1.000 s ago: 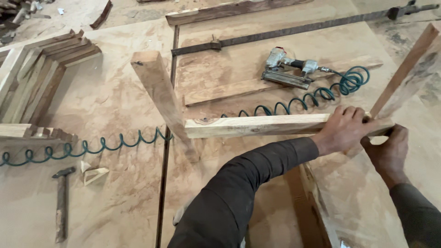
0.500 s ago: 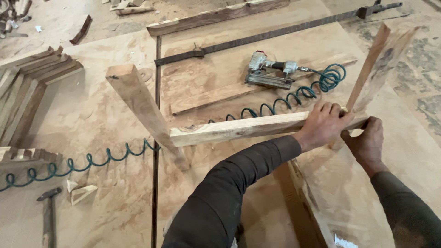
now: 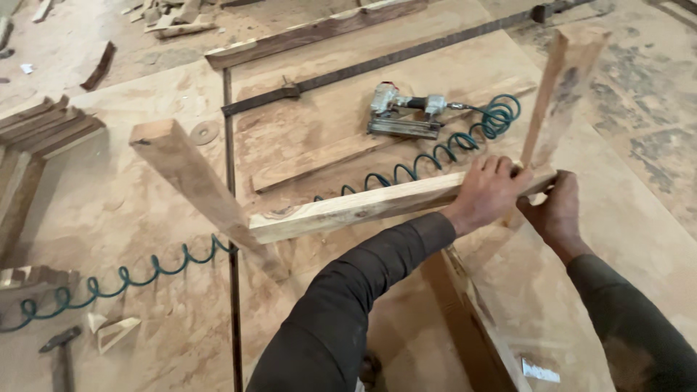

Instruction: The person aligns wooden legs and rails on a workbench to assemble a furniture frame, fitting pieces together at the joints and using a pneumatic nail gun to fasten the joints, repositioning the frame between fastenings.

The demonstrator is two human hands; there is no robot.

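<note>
At three o'clock, left hand clamps the crosspiece against the upright leg; right hand pinches the joint; loosened fingers could let it slip.

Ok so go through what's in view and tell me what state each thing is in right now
Left hand: gripping the wooden rail on top.
Right hand: pressed at the rail's end.
Wooden rail: held level, off the floor.
Two wooden legs: tilted, ends raised.
Nail gun: lying idle, hose attached.
Coiled hose: stretched across the floor.
Hammer: lying flat.
</note>
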